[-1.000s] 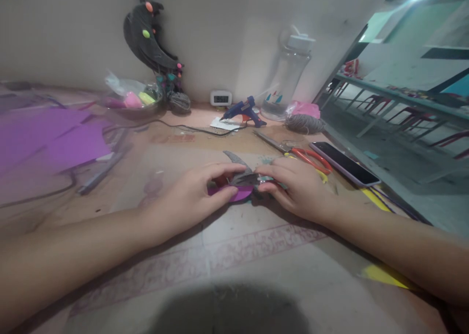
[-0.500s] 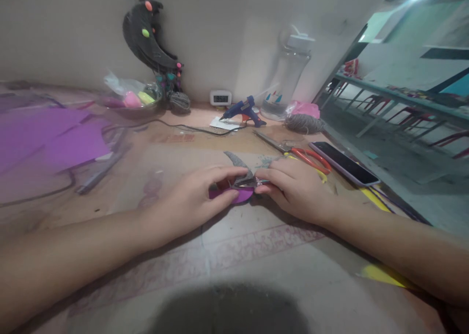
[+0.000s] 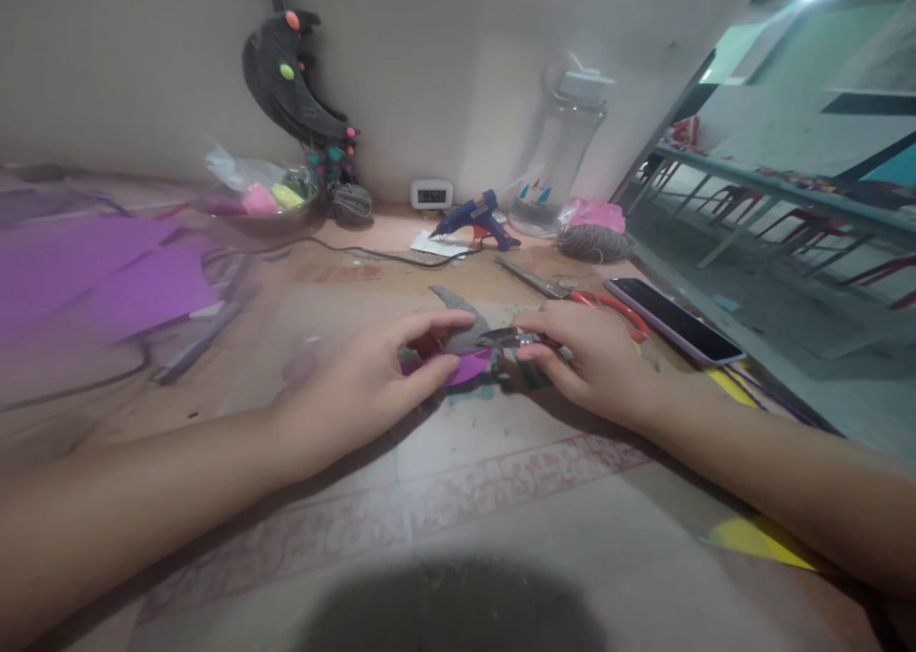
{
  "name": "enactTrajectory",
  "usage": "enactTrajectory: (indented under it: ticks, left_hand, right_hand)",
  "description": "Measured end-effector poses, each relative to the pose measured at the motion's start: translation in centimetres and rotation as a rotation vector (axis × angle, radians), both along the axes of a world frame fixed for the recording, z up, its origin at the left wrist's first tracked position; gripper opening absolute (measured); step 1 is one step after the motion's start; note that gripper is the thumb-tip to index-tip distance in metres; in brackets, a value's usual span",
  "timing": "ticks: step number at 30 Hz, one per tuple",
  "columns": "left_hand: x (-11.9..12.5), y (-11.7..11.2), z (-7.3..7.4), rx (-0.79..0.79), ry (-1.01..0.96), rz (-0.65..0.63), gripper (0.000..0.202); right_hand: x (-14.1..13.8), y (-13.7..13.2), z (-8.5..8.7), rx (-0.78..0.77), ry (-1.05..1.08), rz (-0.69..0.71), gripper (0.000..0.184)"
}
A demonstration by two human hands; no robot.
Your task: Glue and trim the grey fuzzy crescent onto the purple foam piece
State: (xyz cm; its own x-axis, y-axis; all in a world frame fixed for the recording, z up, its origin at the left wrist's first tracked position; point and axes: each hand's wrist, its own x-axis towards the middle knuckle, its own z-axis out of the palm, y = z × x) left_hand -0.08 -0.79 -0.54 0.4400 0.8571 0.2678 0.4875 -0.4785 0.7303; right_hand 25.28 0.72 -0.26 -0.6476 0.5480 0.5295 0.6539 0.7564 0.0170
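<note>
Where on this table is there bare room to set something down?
The near tabletop between left forearm and right forearm is bare; a smaller free patch lies between the left hand and grey stick. Crowded: beyond the right hand, with glue gun, scissors and phone.

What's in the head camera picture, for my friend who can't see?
A person's left hand holds a grey curved piece and a purple piece, while the right hand holds a small pointed metal tool beside them. Beyond are a blue glue gun, orange-handled scissors and a phone.
</note>
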Motion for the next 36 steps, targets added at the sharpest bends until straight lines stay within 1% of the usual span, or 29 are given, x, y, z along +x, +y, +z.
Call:
enactTrajectory:
  ticks: [4, 7, 13, 18, 25, 36]
  left_hand:
    - [-0.11, -0.02, -0.08, 0.019, -0.004, 0.011, 0.036]
    - [-0.09, -0.12, 0.01, 0.052, 0.013, 0.022, 0.035]
    - [0.04, -0.41, 0.17, 0.095, 0.052, 0.041, 0.035]
    - [-0.01, -0.29, -0.01, 0.093, 0.046, 0.03, 0.036]
    - [-0.05, -0.29, -0.01, 0.085, 0.047, 0.028, 0.036]
    - [0.01, -0.24, 0.05, 0.073, 0.03, 0.019, 0.035]
  right_hand:
    - [0.13, 0.11, -0.02, 0.111, -0.023, 0.024, 0.031]
    - [0.04, 0.09, -0.01, 0.148, -0.03, 0.037, 0.031]
    - [0.08, 0.11, 0.06, 0.114, -0.028, 0.023, 0.03]
    - [0.09, 0.12, 0.06, 0.122, -0.019, 0.037, 0.029]
    - [0.04, 0.11, -0.01, 0.121, -0.034, 0.029, 0.033]
    - [0.06, 0.22, -0.25, 0.123, -0.025, 0.034, 0.03]
